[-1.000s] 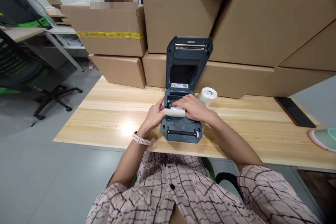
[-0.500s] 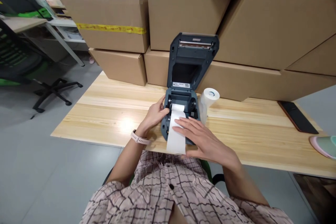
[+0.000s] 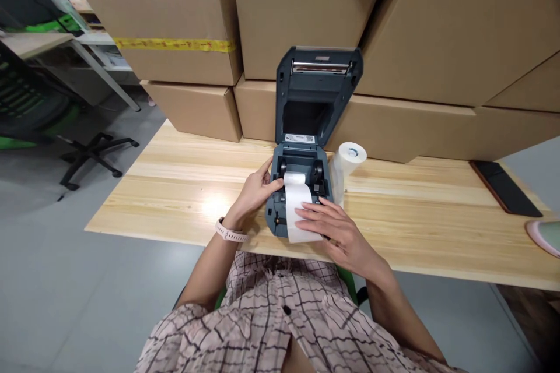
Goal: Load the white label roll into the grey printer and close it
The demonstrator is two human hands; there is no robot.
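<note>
A dark grey label printer (image 3: pixel 276 210) sits on the wooden table with its lid (image 3: pixel 280 99) raised. Inside lies a small white label roll (image 3: pixel 294 178), and its label strip (image 3: pixel 296 201) runs out over the printer's front edge. My left hand (image 3: pixel 257 189) grips the printer's left side, its thumb over the rim beside the roll. My right hand (image 3: pixel 339 230) lies over the strip's right side near its loose end, fingers long and slightly apart. Its thumb is mostly hidden below, with the strip between. A larger white roll (image 3: pixel 352 153) stands close to the printer's right side.
Stacked cardboard boxes (image 3: pixel 301 17) line the back of the table (image 3: pixel 166 186). A black phone-like slab (image 3: pixel 505 189) and a pink-rimmed green object (image 3: pixel 545 236) lie at the right. An office chair (image 3: pixel 90 151) stands at left. Part of another person shows behind the boxes.
My right hand has drawn the strip's loose end a little right and up, so it slants. My left hand stays on the printer's side. The view has shifted slightly.
</note>
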